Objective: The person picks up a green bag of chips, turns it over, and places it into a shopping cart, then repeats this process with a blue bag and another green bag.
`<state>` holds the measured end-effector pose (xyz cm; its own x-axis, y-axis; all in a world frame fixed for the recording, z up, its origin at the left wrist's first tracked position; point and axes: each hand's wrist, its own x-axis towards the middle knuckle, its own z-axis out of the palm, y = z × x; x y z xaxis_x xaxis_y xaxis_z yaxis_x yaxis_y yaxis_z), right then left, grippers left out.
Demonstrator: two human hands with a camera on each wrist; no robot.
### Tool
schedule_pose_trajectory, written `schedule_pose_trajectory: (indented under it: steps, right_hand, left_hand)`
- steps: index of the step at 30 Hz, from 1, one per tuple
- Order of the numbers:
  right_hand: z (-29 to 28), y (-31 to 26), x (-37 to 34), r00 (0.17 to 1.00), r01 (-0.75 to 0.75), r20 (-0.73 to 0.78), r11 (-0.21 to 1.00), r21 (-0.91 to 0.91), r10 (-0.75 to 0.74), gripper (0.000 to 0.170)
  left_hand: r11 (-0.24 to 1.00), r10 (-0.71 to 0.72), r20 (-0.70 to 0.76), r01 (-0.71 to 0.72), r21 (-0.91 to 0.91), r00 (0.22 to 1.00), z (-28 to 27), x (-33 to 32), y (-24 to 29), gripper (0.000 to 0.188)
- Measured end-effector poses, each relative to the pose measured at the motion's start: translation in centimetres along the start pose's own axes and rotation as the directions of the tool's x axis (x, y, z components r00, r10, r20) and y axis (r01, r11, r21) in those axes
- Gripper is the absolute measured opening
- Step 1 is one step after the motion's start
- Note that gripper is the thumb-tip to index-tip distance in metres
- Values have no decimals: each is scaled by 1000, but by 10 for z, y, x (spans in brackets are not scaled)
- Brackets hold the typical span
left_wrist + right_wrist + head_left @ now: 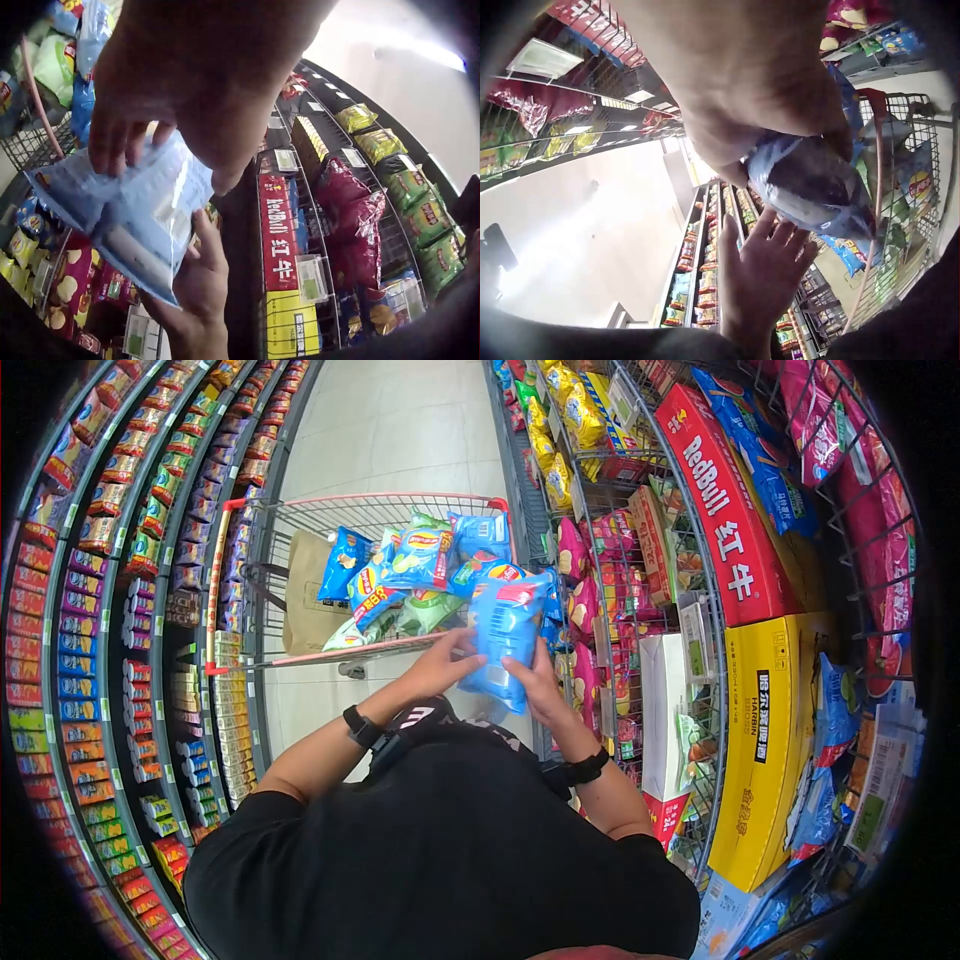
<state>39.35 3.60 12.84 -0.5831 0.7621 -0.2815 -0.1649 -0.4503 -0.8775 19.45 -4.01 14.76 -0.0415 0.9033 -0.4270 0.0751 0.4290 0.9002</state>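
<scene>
A blue bag of potato chips (502, 635), its printed back upward, is held in front of the chest at the cart's near right corner. My right hand (541, 685) grips its right side, thumb over the face and fingers behind. On the bag's left side, my left hand (450, 663) reaches its fingertips to the film. The right wrist view shows that left hand (765, 274) with fingers extended and spread at the bag (810, 184). In the left wrist view the bag (142, 210) hangs between both hands, the right hand (199, 300) below it.
A shopping cart (380, 652) ahead carries several chip bags (418, 555) and a brown paper bag (310, 592). Shelves of packaged snacks (80, 650) line the left. On the right, wire racks hold a red Red Bull box (715, 510) and a yellow Harbin box (765, 750).
</scene>
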Motion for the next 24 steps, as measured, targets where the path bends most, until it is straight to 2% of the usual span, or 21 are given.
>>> schedule_pose_trajectory:
  steps: [1,4,5,6,7,8,9,11,12,13,14,16,17,21,24]
  right_hand:
    - [4,-3,0,999,47,-6,998,-37,-47,74]
    - [7,-14,3,979,61,196,997,-52,-50,83]
    - [10,-19,0,976,33,215,999,-33,-25,78]
    - [11,-19,2,977,36,211,999,-31,-29,77]
    - [11,-18,5,978,42,208,999,-28,-35,75]
    - [12,-20,9,978,51,205,998,-26,-45,74]
    - [15,-23,10,990,14,140,999,41,-19,60]
    - [16,-32,10,992,-70,112,995,68,62,51]
    - [17,-33,11,989,-114,100,990,84,105,47]
    - [19,-29,13,994,-90,69,995,52,86,37]
    - [20,-24,16,992,-115,62,993,40,112,37]
    - [24,-15,24,985,-166,45,986,13,165,35]
    - [29,-13,28,983,-181,36,984,4,180,34]
    - [52,-9,47,975,-223,-1,974,-34,223,31]
    - [64,-2,64,969,-244,-34,968,-50,243,29]
  left_hand:
    - [999,34,-46,-34,9,998,1,7,-6,79]
    - [994,70,-123,-79,-71,990,0,16,5,80]
    - [990,93,-134,-107,-96,987,-4,26,-3,78]
    - [984,117,-148,-135,-119,982,-10,32,-4,76]
    - [991,22,-146,-41,-124,989,-20,35,-3,64]
    - [973,-3,-123,-26,-231,992,-30,38,-4,60]
    - [942,-25,-99,-10,-335,995,-42,43,-9,55]
    - [836,-71,-67,23,-548,995,-69,47,-17,47]
    - [792,-73,-52,26,-610,996,-87,47,-17,49]
    - [768,-124,-84,42,-640,989,-106,45,-16,50]
    - [740,-178,-113,58,-670,978,-124,44,-16,51]
    - [697,-192,-163,18,-717,968,-160,44,-18,52]
    - [668,-166,-192,-33,-743,967,-182,52,-36,53]
    - [583,-179,-259,-110,-805,949,-232,41,-25,54]
    - [587,-147,-262,-129,-799,954,-271,59,-68,57]
